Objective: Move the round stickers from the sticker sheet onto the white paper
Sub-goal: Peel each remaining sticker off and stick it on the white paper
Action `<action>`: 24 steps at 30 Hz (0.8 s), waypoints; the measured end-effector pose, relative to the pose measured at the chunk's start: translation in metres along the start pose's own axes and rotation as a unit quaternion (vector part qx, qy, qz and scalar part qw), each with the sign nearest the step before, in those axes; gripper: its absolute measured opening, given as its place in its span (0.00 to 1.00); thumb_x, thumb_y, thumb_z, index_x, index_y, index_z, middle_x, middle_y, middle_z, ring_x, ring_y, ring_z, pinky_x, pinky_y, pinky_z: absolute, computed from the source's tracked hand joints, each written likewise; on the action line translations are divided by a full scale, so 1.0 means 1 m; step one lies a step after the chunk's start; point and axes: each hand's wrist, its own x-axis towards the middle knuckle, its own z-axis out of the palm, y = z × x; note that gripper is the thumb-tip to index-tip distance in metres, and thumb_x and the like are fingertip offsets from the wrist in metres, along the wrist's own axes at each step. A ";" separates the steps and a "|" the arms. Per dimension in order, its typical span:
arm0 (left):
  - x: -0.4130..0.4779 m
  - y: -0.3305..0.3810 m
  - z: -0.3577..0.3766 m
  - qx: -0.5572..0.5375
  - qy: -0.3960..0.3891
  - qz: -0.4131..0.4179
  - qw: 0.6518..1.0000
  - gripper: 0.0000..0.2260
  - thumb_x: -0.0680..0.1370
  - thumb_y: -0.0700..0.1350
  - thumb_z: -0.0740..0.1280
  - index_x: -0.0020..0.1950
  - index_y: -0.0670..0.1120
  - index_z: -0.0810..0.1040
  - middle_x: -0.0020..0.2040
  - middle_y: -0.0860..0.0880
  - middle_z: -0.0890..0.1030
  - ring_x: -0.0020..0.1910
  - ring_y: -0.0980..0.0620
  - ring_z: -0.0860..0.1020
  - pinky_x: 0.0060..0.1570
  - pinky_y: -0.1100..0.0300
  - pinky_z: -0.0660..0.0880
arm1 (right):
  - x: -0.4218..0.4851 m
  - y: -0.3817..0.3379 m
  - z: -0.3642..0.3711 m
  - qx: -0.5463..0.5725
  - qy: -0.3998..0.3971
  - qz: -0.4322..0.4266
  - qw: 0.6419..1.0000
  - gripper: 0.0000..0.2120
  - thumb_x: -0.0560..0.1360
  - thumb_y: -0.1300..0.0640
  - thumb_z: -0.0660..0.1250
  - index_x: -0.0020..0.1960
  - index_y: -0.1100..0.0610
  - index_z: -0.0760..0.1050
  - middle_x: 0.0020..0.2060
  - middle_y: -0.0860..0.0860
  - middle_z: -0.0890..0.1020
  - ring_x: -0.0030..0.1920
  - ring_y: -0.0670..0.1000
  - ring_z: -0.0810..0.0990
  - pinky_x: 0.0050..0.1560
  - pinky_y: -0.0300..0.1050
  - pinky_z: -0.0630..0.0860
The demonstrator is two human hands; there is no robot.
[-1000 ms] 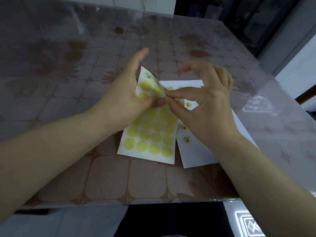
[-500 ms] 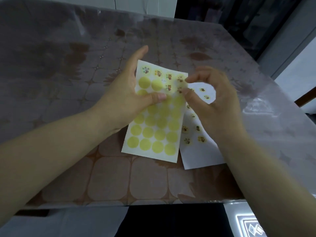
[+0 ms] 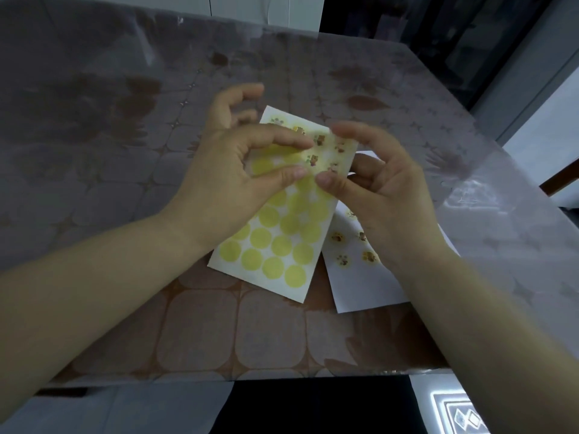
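Left hand (image 3: 238, 177) pinched the sheet (image 3: 275, 245) mid-way and right hand (image 3: 385, 195) pinched its top corner, above the counter (image 3: 188, 324), overlapping the paper (image 3: 360, 286). Stickers (image 3: 319, 140) looked thin and tacky, best peeled by an edge.

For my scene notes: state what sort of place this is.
Probably a home dining or kitchen area, though little of the room shows. The table wears a brown floral tablecloth under a clear plastic cover, as household tables often do, and white panels, seemingly cabinet doors, stand just behind it.
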 end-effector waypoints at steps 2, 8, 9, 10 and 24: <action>0.000 0.001 -0.001 0.037 0.021 0.006 0.999 0.10 0.67 0.55 0.73 0.46 0.64 0.77 0.69 0.56 0.61 0.70 0.57 0.61 0.64 0.79 0.55 | -0.001 -0.001 0.001 -0.004 0.008 0.002 1.000 0.24 0.70 0.65 0.71 0.61 0.47 0.69 0.43 0.52 0.85 0.43 0.53 0.84 0.48 0.53 0.81; -0.002 0.002 -0.001 0.140 0.041 0.083 0.986 0.11 0.71 0.57 0.70 0.52 0.59 0.78 0.73 0.52 0.64 0.71 0.50 0.56 0.72 0.63 0.51 | -0.004 -0.001 0.002 0.009 -0.010 0.002 1.000 0.30 0.72 0.63 0.69 0.69 0.46 0.63 0.41 0.56 0.85 0.44 0.57 0.84 0.51 0.55 0.80; -0.002 0.002 -0.001 0.154 0.041 0.098 0.982 0.12 0.71 0.57 0.70 0.53 0.58 0.78 0.72 0.51 0.64 0.71 0.49 0.56 0.72 0.58 0.51 | -0.004 -0.002 0.002 0.013 -0.011 0.005 1.000 0.30 0.73 0.63 0.69 0.70 0.47 0.62 0.40 0.56 0.85 0.44 0.55 0.84 0.50 0.50 0.80; -0.001 0.002 -0.002 0.166 0.040 0.110 0.979 0.13 0.72 0.57 0.69 0.54 0.57 0.77 0.72 0.51 0.65 0.71 0.49 0.56 0.73 0.56 0.51 | -0.004 -0.002 0.001 0.021 -0.012 0.008 1.000 0.29 0.73 0.63 0.68 0.70 0.48 0.62 0.39 0.55 0.85 0.43 0.53 0.84 0.47 0.44 0.80; 0.003 -0.001 -0.006 0.236 0.014 0.231 0.944 0.10 0.74 0.55 0.66 0.45 0.52 0.85 0.53 0.57 0.80 0.63 0.47 0.69 0.69 0.42 0.46 | -0.002 0.001 0.001 0.017 -0.034 0.005 0.999 0.23 0.75 0.64 0.66 0.65 0.46 0.68 0.38 0.55 0.85 0.43 0.52 0.84 0.50 0.47 0.80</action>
